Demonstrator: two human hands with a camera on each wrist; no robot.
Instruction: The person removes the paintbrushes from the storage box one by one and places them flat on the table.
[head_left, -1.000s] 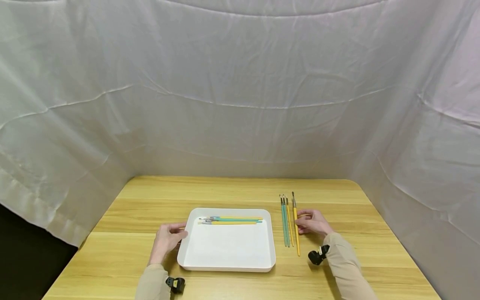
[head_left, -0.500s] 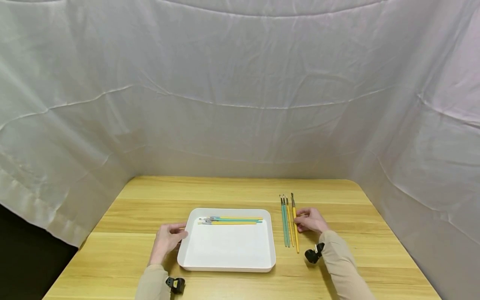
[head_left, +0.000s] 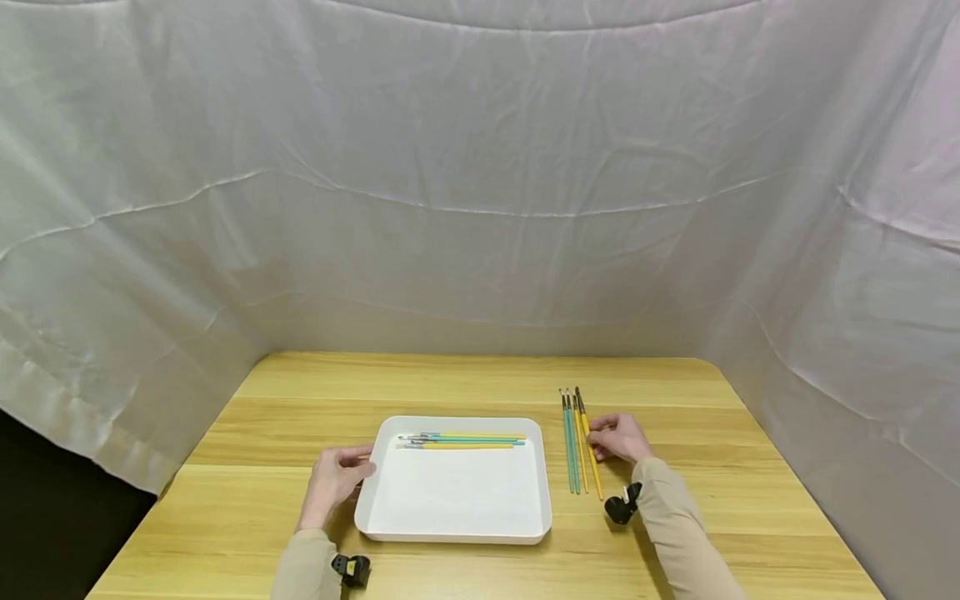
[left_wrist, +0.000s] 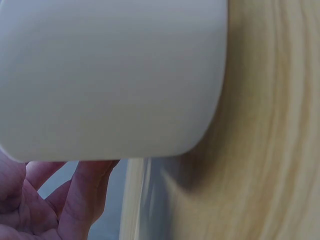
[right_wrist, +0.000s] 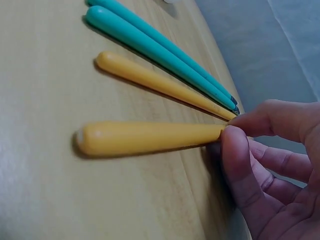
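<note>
My right hand [head_left: 621,439] pinches a yellow paintbrush [right_wrist: 150,137] between thumb and forefinger, partway along its handle. Its bristle end points to the back of the table and leans left, meeting the top of a thinner yellow paintbrush [right_wrist: 160,82]. Left of that lie two teal paintbrushes [right_wrist: 150,45], side by side. My left hand [head_left: 332,483] holds the left side of a white tray [head_left: 456,504], thumb at the rim; the tray wall hides some fingertips in the left wrist view. Several yellow and teal paintbrushes [head_left: 468,447] lie crosswise near the tray's back wall.
The wooden table [head_left: 465,387] has rounded back corners. Grey-white cloth [head_left: 480,250] hangs behind it and on both sides. A dark area [head_left: 60,517] shows beyond the table's left edge. Black wrist cameras [head_left: 624,504] sit on both sleeves.
My right hand has shifted slightly left, bringing the yellow paintbrush beside the others. The brush's bristle end has swung left, so it now slants. The left hand and tray have stayed put.
</note>
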